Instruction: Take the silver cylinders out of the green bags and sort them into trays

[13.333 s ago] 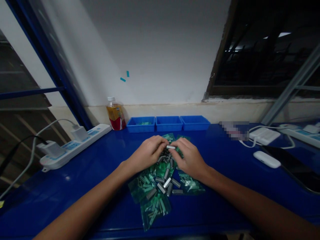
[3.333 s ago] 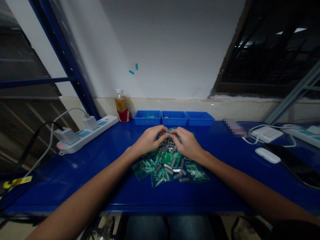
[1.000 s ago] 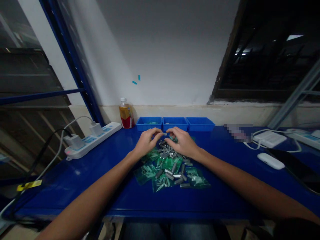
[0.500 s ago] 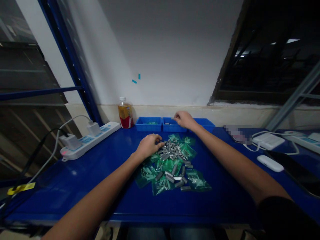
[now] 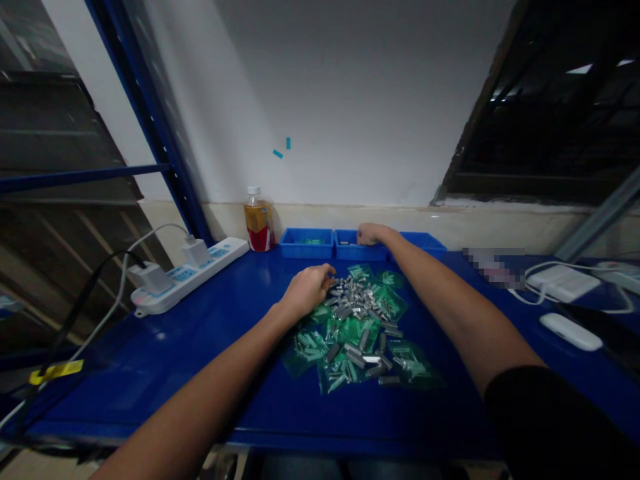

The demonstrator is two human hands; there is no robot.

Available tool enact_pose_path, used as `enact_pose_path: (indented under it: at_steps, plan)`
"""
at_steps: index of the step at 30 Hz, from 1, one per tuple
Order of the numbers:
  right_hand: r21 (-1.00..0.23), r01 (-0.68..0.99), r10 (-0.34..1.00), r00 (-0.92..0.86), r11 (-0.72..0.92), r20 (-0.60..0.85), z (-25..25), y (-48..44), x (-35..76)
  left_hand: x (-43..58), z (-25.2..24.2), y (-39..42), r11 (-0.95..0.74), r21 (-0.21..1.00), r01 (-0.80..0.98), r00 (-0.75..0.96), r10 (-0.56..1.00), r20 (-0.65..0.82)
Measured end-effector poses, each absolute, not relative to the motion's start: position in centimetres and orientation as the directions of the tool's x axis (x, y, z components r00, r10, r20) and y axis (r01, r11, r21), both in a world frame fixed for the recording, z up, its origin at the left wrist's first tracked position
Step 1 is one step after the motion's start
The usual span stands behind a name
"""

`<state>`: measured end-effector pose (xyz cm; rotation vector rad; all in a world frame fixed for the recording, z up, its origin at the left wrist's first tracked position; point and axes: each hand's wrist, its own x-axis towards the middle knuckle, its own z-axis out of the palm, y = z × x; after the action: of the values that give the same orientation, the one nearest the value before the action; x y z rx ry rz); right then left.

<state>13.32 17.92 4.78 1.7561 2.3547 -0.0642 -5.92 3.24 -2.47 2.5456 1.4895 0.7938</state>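
Observation:
On the blue table lies a pile of small grey metal pieces [image 5: 355, 298], mixed with green-tinted plastic bags [image 5: 413, 363] of thin pieces. My left hand [image 5: 309, 290] rests at the pile's left edge, its fingers bent and slightly apart, with the tips near the metal pieces. My right hand [image 5: 374, 233] reaches over the middle blue bin [image 5: 353, 253], fingers curled down into it. Whatever those fingers hold is hidden. A few small pieces show inside that bin. The left blue bin [image 5: 306, 251] contains greenish pieces, and the right blue bin [image 5: 425, 243] is partly behind my right forearm.
A drink bottle [image 5: 259, 223] stands left of the bins. A white power strip [image 5: 175, 288] with plugs and cables lies on the left. At right are a white earbud case [image 5: 571, 331], a white charger [image 5: 564, 283] and a dark phone [image 5: 613, 333]. The wall stands behind the bins.
My right hand has lowered into the middle bin, its fingers now curled down. My left hand stays at the pile's edge. The whole view has shifted slightly.

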Motion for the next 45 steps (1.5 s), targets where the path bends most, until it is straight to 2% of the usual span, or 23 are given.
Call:
enact_pose_path:
  at_steps: [11,18,21,23,26,29,31,34,38,42,45]
  plan:
    - [0.114,0.955,0.958,-0.26,0.274,-0.121,3.0,20.3,12.7,-5.8,-3.0,3.6,-0.614,0.33,0.717,0.435,0.764,0.476]
    - [0.017,0.961,0.96,-0.277,0.278,-0.032,3.0,20.0,12.4,-5.9,-3.2,3.8,-0.652,0.368,0.663,0.398,0.722,0.566]
    - [-0.046,0.955,0.953,-0.286,0.292,0.101,3.7,18.5,12.7,-6.1,-2.9,3.9,-0.651,0.402,0.644,0.368,0.724,0.584]
    - [-0.089,0.942,0.928,-0.299,0.325,0.224,3.9,16.3,12.8,-6.1,-2.6,3.8,-0.638,0.448,0.627,0.327,0.737,0.591]
    - [-0.146,0.89,0.861,-0.357,0.431,0.362,3.3,11.5,12.9,-5.8,-2.1,3.6,-0.595,0.585,0.552,0.218,0.78,0.587]
    - [-0.243,0.687,0.686,-0.495,0.685,0.533,1.7,6.2,13.2,-5.0,-1.7,3.2,-0.548,0.735,0.399,0.158,0.831,0.534]
    - [-0.227,0.601,0.595,-0.53,0.766,0.605,0.5,3.4,13.7,-4.4,-1.6,2.8,-0.516,0.81,0.278,0.188,0.856,0.481]
    - [-0.198,0.625,0.577,-0.492,0.756,0.651,-0.7,0.9,14.5,-3.5,-1.5,2.0,-0.485,0.86,0.157,0.248,0.863,0.441]
    - [-0.202,0.648,0.587,-0.457,0.735,0.669,-0.9,-0.2,15.2,-2.9,-1.2,0.9,-0.544,0.811,0.215,0.314,0.825,0.47]
    - [-0.277,0.619,0.613,-0.43,0.735,0.663,-0.6,-0.5,14.9,-3.3,-0.5,0.1,-0.694,0.631,0.346,0.396,0.718,0.573]
    - [-0.313,0.597,0.621,-0.42,0.738,0.662,-0.5,-0.5,14.6,-3.6,0.0,-0.1,-0.731,0.538,0.42,0.398,0.681,0.615]
